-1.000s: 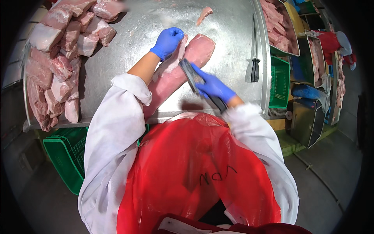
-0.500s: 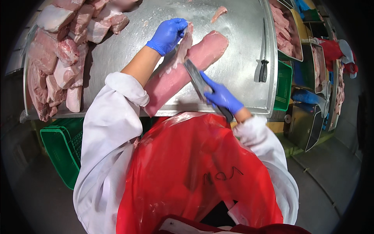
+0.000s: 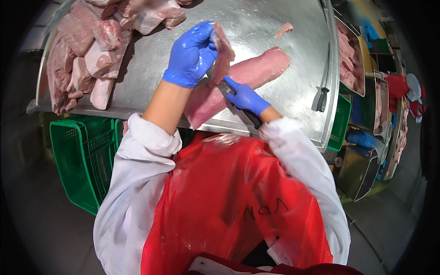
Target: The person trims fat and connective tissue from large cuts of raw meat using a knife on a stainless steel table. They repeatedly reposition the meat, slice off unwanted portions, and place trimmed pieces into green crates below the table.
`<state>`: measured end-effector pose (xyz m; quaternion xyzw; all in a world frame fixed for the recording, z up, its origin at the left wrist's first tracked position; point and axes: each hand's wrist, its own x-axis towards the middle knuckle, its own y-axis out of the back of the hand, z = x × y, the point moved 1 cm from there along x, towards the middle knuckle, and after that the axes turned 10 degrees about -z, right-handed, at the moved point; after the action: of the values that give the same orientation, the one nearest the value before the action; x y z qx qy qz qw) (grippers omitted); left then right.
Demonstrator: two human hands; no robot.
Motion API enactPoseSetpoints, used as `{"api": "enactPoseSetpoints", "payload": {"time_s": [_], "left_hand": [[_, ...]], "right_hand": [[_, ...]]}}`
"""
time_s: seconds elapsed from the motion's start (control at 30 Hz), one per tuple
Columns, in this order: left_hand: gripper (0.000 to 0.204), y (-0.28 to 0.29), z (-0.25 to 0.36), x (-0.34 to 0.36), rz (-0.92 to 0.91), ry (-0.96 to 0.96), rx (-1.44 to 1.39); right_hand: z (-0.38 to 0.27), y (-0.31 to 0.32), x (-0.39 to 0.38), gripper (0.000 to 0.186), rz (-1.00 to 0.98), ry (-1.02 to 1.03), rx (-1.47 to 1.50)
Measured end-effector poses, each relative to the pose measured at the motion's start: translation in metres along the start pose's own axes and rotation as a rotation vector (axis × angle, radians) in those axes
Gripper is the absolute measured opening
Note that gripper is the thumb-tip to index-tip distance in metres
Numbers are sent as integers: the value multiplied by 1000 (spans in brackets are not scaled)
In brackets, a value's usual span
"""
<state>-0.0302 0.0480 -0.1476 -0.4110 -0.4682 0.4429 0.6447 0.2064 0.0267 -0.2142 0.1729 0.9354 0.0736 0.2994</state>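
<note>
A long piece of pink meat (image 3: 261, 69) lies slantwise on the steel table (image 3: 279, 105) in front of me. My left hand (image 3: 191, 54), in a blue glove, is closed on the top of a thin strip of meat (image 3: 223, 52) and holds it up above the long piece. In my blue-gloved right hand (image 3: 247, 97) is a knife (image 3: 224, 88), gripped low over the meat beside the strip's lower end. Part of its blade is hidden behind the strip and my left wrist.
Several raw meat pieces (image 3: 82, 59) are heaped at the table's left. A small meat scrap (image 3: 284, 30) lies beyond the long piece. Another knife (image 3: 322, 87) rests near the right edge. Green crates (image 3: 68, 156) stand below the table, and a meat-filled tray (image 3: 350, 57) is at right.
My left hand has turned, its palm side now showing, with the strip raised. The knife has moved left and away from me, toward the strip's base. The view has shifted too.
</note>
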Motion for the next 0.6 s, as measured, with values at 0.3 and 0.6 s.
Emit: {"api": "enactPoseSetpoints", "payload": {"time_s": [0.3,0.6], "left_hand": [[7,-155,49,-200,288,-517,458],[32,-88,97,-463,1670,557,1987]], "right_hand": [[-33,7,-62,72,-391,-12,-159],[76,27,9,68,179,309,336]]}}
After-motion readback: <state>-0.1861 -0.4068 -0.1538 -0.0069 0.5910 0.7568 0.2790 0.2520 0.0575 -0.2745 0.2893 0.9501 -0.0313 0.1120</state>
